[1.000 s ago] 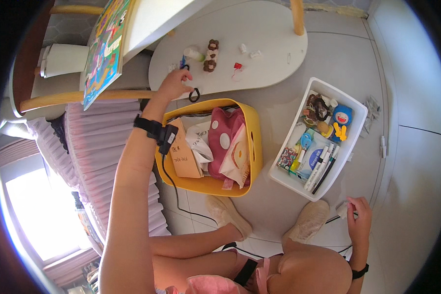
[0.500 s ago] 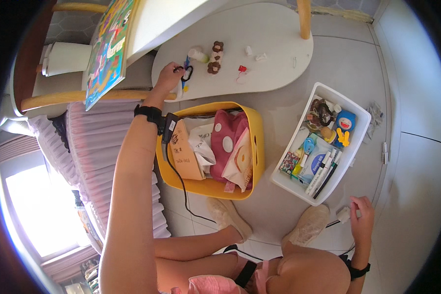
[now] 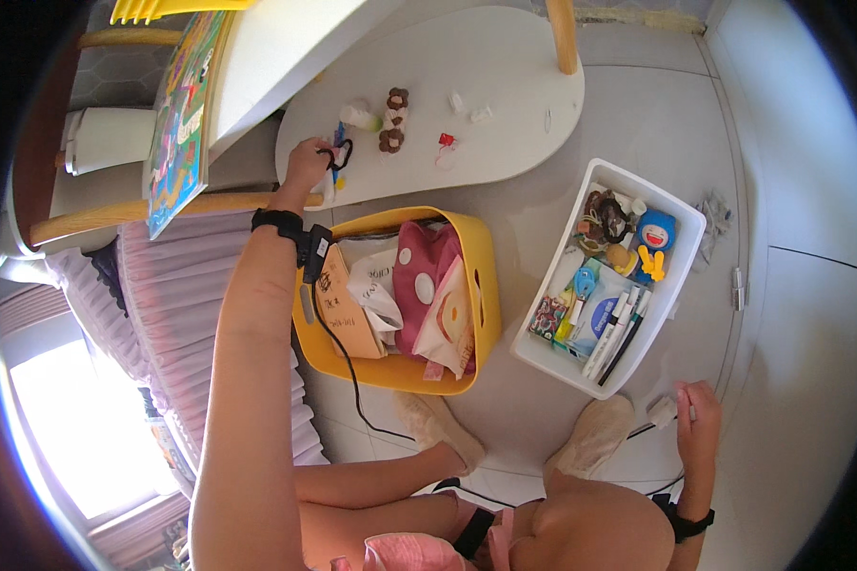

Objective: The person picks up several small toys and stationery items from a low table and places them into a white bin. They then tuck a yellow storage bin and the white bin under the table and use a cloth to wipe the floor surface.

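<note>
Head view: the fingers (image 3: 325,148) of the left hand (image 3: 305,167) are bent closely together at the near left part of a white, rounded worktop (image 3: 514,76). A black looped item (image 3: 349,151) is met by their tips; whether it is gripped or merely touched cannot be told. The item is thin, dark and curved, with one open loop clearly seen and a second part partly covered by the fingertips; its exact kind is not resolved. The clear loop is placed just to the right of the fingertips, above the worktop surface, and small blue objects (image 3: 340,131) are seen beside it. Farther right, a white bottle (image 3: 358,117) with a green end is laid near a brown, tufted ornament (image 3: 391,141), followed by a small red object (image 3: 447,140) and, beyond it, small white pieces (image 3: 481,114).

The left wrist is encircled by a black strap (image 3: 278,223), to which a cabled black device (image 3: 316,249) is attached. Below the worktop, a yellow bin (image 3: 489,328) is filled with a tan notebook (image 3: 348,309), a crumpled white bag (image 3: 378,297) and a dark pink, white-dotted item (image 3: 414,271). To its right, a white tray (image 3: 560,374) is occupied by a blue figure (image 3: 656,230), a yellow hand-shaped piece (image 3: 650,264) and white markers (image 3: 607,338).

At lower right, the right hand (image 3: 699,426) is held half curled near a white block (image 3: 663,411) on the floor; whether anything is enclosed by its fingers cannot be told.
</note>
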Demonstrator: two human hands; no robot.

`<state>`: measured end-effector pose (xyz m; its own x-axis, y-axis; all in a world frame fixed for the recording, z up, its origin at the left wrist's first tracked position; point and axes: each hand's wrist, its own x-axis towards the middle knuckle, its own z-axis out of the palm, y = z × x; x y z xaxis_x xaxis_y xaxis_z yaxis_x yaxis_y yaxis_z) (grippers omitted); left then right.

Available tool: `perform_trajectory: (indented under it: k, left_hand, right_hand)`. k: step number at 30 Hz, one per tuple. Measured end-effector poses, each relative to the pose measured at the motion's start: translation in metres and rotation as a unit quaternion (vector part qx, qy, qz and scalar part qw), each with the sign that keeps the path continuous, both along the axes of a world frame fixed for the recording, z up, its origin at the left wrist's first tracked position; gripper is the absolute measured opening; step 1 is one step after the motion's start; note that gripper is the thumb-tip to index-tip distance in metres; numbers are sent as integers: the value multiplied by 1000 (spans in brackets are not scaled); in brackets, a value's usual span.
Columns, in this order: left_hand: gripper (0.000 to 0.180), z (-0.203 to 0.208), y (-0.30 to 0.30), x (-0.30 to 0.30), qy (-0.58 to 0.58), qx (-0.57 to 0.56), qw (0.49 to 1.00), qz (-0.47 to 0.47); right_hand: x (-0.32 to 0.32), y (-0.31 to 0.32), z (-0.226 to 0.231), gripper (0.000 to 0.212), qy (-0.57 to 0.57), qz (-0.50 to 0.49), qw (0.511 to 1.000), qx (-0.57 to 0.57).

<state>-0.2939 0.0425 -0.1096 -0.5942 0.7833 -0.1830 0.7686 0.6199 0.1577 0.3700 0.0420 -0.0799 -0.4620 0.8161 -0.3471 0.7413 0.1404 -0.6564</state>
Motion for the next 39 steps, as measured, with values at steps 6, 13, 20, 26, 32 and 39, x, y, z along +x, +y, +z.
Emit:
perform_trajectory:
  k: [6,13,20,26,32,39]
  left_hand:
    - [22,-7,3,-9,12,-18,999,29]
    - [26,30,8,27,-141,-27,989,41]
    - [26,127,0,172,-437,-103,893,-36]
    - [23,91,43,302,-394,-146,855,-304]
    - [14,35,102,370,-116,-9,858,-501]
    - [14,4,121,365,11,-132,884,-448]
  right_hand:
    - [-2,0,-1,11,7,6,1000,9]
    - [9,-6,-2,10,17,-19,1000,9]
    - [6,-6,-3,10,38,-14,999,18]
    - [-5,-5,1,11,82,-5,996,35]
    - [6,-9,5,9,113,-13,992,56]
    - [22,-15,-1,9,105,-48,992,50]
